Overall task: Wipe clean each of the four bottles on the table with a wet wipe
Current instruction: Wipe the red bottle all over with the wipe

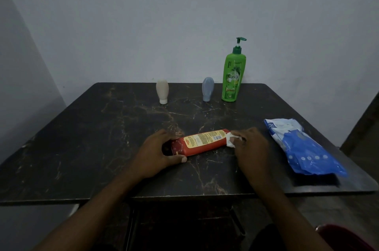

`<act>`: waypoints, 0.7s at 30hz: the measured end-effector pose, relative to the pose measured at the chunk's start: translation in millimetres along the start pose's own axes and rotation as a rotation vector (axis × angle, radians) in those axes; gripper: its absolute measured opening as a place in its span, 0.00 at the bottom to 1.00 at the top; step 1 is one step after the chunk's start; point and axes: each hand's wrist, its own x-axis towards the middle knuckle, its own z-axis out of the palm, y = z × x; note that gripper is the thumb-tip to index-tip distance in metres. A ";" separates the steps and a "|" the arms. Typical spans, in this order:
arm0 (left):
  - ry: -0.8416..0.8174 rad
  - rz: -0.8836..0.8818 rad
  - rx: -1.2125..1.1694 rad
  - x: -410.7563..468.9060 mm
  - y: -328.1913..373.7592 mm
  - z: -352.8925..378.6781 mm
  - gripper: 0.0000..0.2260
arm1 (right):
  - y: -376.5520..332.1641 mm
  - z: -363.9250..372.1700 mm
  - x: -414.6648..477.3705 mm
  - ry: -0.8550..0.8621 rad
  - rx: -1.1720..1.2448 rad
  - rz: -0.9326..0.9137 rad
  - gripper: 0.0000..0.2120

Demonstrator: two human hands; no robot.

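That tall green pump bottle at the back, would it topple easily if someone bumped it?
Probably yes: the green pump bottle stands upright, tall over a narrow base, so a nudge near the pump would likely tip it. It looks like rigid plastic, so it should keep its shape when gripped.

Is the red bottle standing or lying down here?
Lying down: the red bottle rests lengthwise on the table, left hand gripping one end, right hand holding a wipe at the other.
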 end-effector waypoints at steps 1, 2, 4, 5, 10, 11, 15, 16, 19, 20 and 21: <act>-0.004 -0.003 -0.007 0.0 -0.3 -0.1 0.34 | 0.4 -0.5 1.2 -0.005 -0.017 -0.018 0.13; -0.002 -0.006 -0.016 0.6 -0.3 -0.1 0.34 | 0.0 -0.8 2.5 -0.010 -0.029 -0.030 0.13; 0.009 -0.014 -0.035 1.1 0.0 0.4 0.33 | -2.4 0.3 4.2 -0.002 -0.034 -0.015 0.13; 0.013 -0.019 -0.046 0.9 0.4 0.6 0.32 | -4.1 1.7 3.8 0.004 -0.050 0.004 0.13; 0.013 -0.031 -0.067 0.7 2.2 1.2 0.31 | -28.3 21.7 -20.1 0.046 -0.044 0.016 0.10; 0.013 -0.030 -0.064 0.8 2.3 1.1 0.30 | -36.6 26.5 -29.9 0.030 -0.053 -0.016 0.10; 0.056 0.002 -0.067 -0.5 1.8 2.2 0.28 | -63.8 43.7 -69.3 -0.066 -0.121 -0.285 0.15; 0.062 0.009 -0.070 -0.7 1.5 2.5 0.27 | -66.8 46.6 -74.4 -0.079 -0.130 -0.343 0.16; 0.070 0.010 -0.072 -1.7 1.1 2.9 0.27 | -63.4 47.4 -77.0 -0.102 -0.154 -0.436 0.16; 0.069 0.006 -0.071 -1.9 0.9 2.9 0.27 | -59.8 44.3 -75.1 -0.101 -0.149 -0.456 0.16; 0.064 -0.002 -0.071 -2.0 0.5 2.7 0.28 | -53.6 42.1 -70.3 -0.099 -0.167 -0.459 0.16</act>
